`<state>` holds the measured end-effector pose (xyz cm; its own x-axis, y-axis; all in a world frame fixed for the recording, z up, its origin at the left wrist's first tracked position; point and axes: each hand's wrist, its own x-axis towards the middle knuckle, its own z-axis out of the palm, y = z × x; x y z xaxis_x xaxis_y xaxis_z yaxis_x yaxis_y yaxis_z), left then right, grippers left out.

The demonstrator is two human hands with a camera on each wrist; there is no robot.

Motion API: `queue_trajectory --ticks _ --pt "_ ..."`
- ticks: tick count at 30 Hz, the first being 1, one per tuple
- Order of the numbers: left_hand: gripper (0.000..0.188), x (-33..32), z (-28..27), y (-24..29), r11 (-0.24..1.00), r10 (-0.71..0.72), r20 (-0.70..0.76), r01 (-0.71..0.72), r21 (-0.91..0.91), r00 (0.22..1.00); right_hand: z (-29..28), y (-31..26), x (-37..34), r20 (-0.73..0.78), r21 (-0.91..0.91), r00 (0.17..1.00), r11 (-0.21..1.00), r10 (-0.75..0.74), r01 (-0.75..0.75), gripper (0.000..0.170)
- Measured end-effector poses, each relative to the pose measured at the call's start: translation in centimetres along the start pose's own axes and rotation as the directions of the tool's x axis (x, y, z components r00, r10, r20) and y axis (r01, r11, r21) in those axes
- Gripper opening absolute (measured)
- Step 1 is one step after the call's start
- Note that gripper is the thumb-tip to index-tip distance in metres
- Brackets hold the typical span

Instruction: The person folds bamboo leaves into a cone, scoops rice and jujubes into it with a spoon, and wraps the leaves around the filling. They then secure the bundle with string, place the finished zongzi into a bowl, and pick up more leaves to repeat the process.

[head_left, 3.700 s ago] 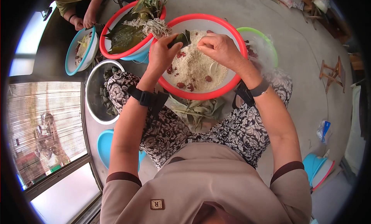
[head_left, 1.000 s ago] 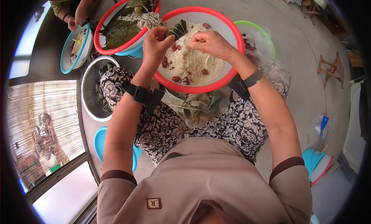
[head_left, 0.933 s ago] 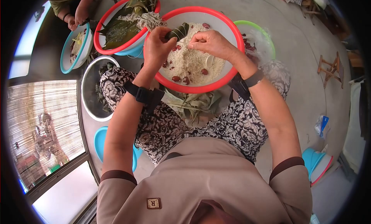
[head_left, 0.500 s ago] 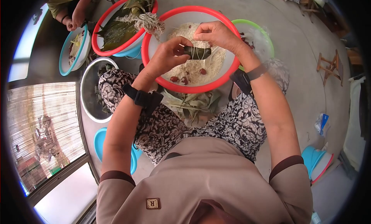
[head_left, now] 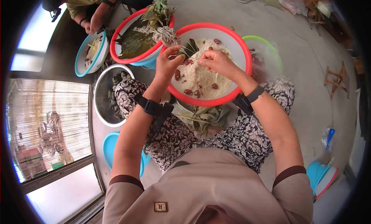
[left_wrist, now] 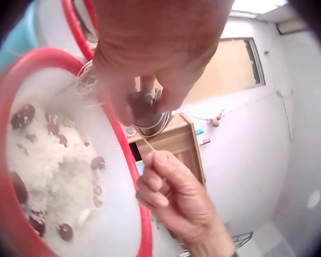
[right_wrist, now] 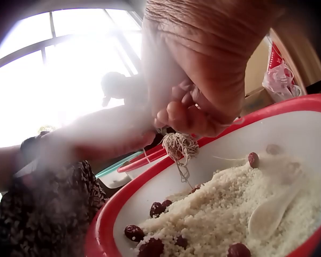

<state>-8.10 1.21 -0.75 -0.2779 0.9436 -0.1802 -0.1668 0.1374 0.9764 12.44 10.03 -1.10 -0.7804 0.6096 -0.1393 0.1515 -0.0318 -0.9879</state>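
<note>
- Across your patterned trousers (head_left: 162, 133), low in the head view's centre, loose leaves (head_left: 201, 117) lie just below the red-rimmed basin (head_left: 205, 102).
- That basin, upper centre, holds rice (head_left: 206, 83), red dates (head_left: 188, 92) and, in the right wrist view, a white spoon (right_wrist: 270, 214).
- Above it, your left hand (head_left: 167, 65) has its grip closed round the leaf-wrapped parcel (head_left: 188, 49).
- Your right hand (head_left: 220, 63), right of the parcel, has its grip closed in a pinch on the string (left_wrist: 145, 141) leading from it.
- Left of centre, a metal bowl (head_left: 101, 115) holds dark parcels (head_left: 113, 102).
- Upper left, a second red-rimmed basin (head_left: 116, 56) holds broad leaves (head_left: 135, 43); pale strings (head_left: 167, 35) hang at its rim.
</note>
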Motion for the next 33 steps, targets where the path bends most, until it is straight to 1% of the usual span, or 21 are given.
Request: queue_trajectory --ticks 1,2,3,4,5,6,7,9,10,11,14,15,16,17,18,21,24,25,27,31,33 --pt "0.03 -0.5 0.2 0.5 0.958 0.085 -0.026 -0.075 0.278 0.996 0.1 0.0 -0.1 0.024 0.021 1.0 1.0 -0.004 0.004 0.017" --pt "0.03 -1.1 0.5 0.9 0.835 0.171 -0.026 -0.131 0.535 0.985 0.1 -0.1 -0.1 0.028 0.026 1.0 1.0 -0.007 0.007 0.017" --pt "0.03 -1.6 0.7 0.9 0.832 0.171 -0.028 -0.129 0.539 0.985 0.1 -0.2 -0.3 0.041 0.092 0.999 0.996 -0.002 -0.001 0.016" --pt "0.031 -2.2 1.0 0.9 0.728 0.302 -0.007 -0.226 0.648 0.953 0.1 -0.3 -0.4 0.055 0.155 0.999 0.988 0.001 -0.01 0.016" --pt "0.031 -2.6 1.3 0.8 0.598 0.423 0.032 -0.306 0.741 0.905 0.1 -0.3 -0.5 0.056 0.157 0.998 0.988 -0.002 -0.007 0.016" --pt "0.033 -3.0 1.5 0.5 0.494 0.479 0.079 -0.343 0.799 0.874 0.2 -0.3 -0.6 0.057 0.219 0.998 0.975 0.014 -0.026 0.015" --pt "0.033 -3.7 1.8 0.3 0.489 0.481 0.08 -0.343 0.802 0.873 0.3 -0.3 -0.6 0.06 0.278 0.998 0.96 0.026 -0.042 0.014" --pt "0.033 -4.8 2.2 0.3 0.424 0.511 0.132 -0.383 0.821 0.849 0.7 -0.2 -0.6 0.077 0.307 0.997 0.95 0.029 -0.051 0.014" --pt "0.037 -5.5 2.4 0.4 0.424 0.501 0.155 -0.398 0.813 0.851 1.1 0.0 -0.6 0.096 0.339 0.994 0.938 0.044 -0.074 0.014" --pt "0.038 -6.3 2.6 0.5 0.395 0.464 0.149 -0.354 0.848 0.873 1.5 0.2 -0.6 0.102 0.339 0.994 0.938 0.036 -0.068 0.014" --pt "0.038 -8.2 3.1 0.7 0.329 0.461 0.116 -0.291 0.898 0.88 2.6 0.3 -0.8 0.133 0.404 0.991 0.911 0.034 -0.085 0.016" --pt "0.039 -8.8 3.0 0.5 0.279 0.463 0.126 -0.28 0.919 0.877 3.0 0.6 -0.8 0.139 0.406 0.99 0.909 0.033 -0.088 0.016" --pt "0.04 -9.2 3.0 0.3 0.229 0.465 0.136 -0.268 0.936 0.875 3.4 1.0 -0.6 0.156 0.474 0.988 0.876 0.021 -0.094 0.017" --pt "0.04 -9.5 3.1 0.2 0.23 0.464 0.13 -0.261 0.938 0.876 3.6 1.3 -0.4 0.172 0.537 0.985 0.838 0.008 -0.1 0.017" --pt "0.04 -9.9 3.2 0.0 0.222 0.45 0.127 -0.248 0.943 0.884 3.9 1.2 -0.4 0.179 0.538 0.984 0.836 0.01 -0.106 0.017" --pt "0.044 -11.1 3.4 -0.7 0.207 0.4 0.112 -0.208 0.956 0.91 5.1 1.6 -1.0 0.226 0.48 0.973 0.864 0.042 -0.149 0.018" --pt "0.058 -11.4 3.2 -2.0 0.238 0.378 0.059 -0.159 0.958 0.924 5.9 2.0 -1.2 0.198 0.415 0.978 0.899 0.06 -0.139 0.018" --pt "0.058 -11.6 3.3 -2.2 0.244 0.374 0.057 -0.158 0.957 0.926 6.2 2.2 -1.3 0.198 0.413 0.978 0.899 0.068 -0.146 0.018" --pt "0.046 -11.7 3.3 -2.4 0.337 0.383 0.056 -0.196 0.921 0.922 6.6 2.7 -1.2 0.153 0.298 0.983 0.944 0.101 -0.143 0.017" --pt "0.047 -11.9 2.5 -2.0 0.379 0.366 0.086 -0.233 0.895 0.927 6.9 2.8 -1.1 0.129 0.316 0.989 0.943 0.068 -0.106 0.015" --pt "0.045 -11.7 1.6 -1.8 0.472 0.329 0.184 -0.33 0.818 0.926 6.8 2.7 -1.1 0.127 0.271 0.989 0.957 0.071 -0.103 0.015"
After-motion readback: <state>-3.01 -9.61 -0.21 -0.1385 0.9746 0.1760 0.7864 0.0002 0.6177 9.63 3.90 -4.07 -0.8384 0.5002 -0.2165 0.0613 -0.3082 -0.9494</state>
